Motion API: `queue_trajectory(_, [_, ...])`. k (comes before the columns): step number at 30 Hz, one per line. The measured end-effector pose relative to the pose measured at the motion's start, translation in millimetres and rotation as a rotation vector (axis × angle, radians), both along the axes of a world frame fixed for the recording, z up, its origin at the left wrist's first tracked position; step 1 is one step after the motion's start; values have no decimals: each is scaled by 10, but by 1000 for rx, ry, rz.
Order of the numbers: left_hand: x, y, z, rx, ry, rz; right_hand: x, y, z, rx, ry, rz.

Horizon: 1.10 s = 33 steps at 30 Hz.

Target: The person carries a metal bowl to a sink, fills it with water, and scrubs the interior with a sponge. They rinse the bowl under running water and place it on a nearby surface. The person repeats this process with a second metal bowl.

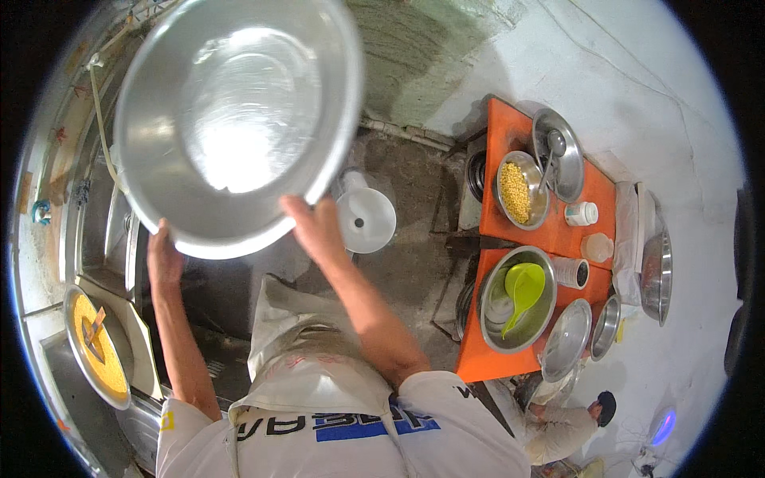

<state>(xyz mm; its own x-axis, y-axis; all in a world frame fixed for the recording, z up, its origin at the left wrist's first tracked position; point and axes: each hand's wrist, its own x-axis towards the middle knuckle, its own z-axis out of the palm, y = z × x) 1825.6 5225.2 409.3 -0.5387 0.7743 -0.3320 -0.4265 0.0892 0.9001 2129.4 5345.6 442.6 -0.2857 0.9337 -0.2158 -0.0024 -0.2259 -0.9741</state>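
Note:
A large, round metal basin [158, 173] is held up in front of me at the upper left, its shiny inside turned toward me. My left hand [165, 257] grips the near rim on the left. Farther along the same rim, to the right, my right hand [317, 230] holds on with the thumb over the edge. Just beyond my right hand a white plastic bucket [379, 224] stands on the floor, with a dark round spot inside. The basin hides part of the sink area behind it.
To the right, orange tables [499, 143] bear a bowl of yellow kernels [515, 191], a metal basin with a ladle [557, 143], and a bowl with a green plastic scoop [525, 290]. A bowl of yellow grain [98, 346] sits at left. Another person [559, 427] is at lower right.

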Motion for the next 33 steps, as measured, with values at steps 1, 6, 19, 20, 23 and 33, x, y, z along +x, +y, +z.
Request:
queue_trajectory(1, [375,211,74,28,17,-42,276,96,75,-100,13,-45])
queue_trajectory(6, [1426,1200,-332,-102,-212,-347,1559,649,-70,-168,-144,-324])
queue_trajectory(19, [2222,2216,-2528,-667,-212,-606,2460,2437,-1219,214,-1375,-299])
queue_trajectory(20, [2192,2281,-2622,-685,-206,-587,2579,2600,-1509,197,-1426,-260])
queue_trajectory(23, [2056,2280,-2995,-758,-175,-467,2925,3058,-2398,151,-1572,-124])
queue_trajectory(33, [1968,2132,-4876,-1040,-138,-373,3747,2945,-4633,-131,-1522,24])
